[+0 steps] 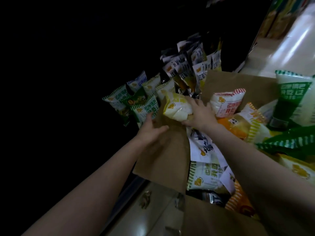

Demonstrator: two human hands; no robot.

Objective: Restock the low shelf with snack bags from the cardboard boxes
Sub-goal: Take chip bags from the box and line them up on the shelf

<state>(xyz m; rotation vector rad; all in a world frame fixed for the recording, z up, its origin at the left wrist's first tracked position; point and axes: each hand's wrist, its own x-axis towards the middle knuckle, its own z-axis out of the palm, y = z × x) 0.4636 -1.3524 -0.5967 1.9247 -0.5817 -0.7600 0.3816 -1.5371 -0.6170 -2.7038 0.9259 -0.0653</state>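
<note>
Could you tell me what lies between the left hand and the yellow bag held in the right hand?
In the head view, only the brown flap of the cardboard box lies between the left hand and the yellow bag.

Two bare forearms, no sleeves, left hand [150, 132], right hand [200, 114]

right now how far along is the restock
Partly done. Green-striped bags and black-and-white bags already stand in rows on the low shelf. In hand: the right hand grips a yellow snack bag at the shelf edge; the left hand reaches open beside it. Left: the cardboard box still holds many bags.
</note>
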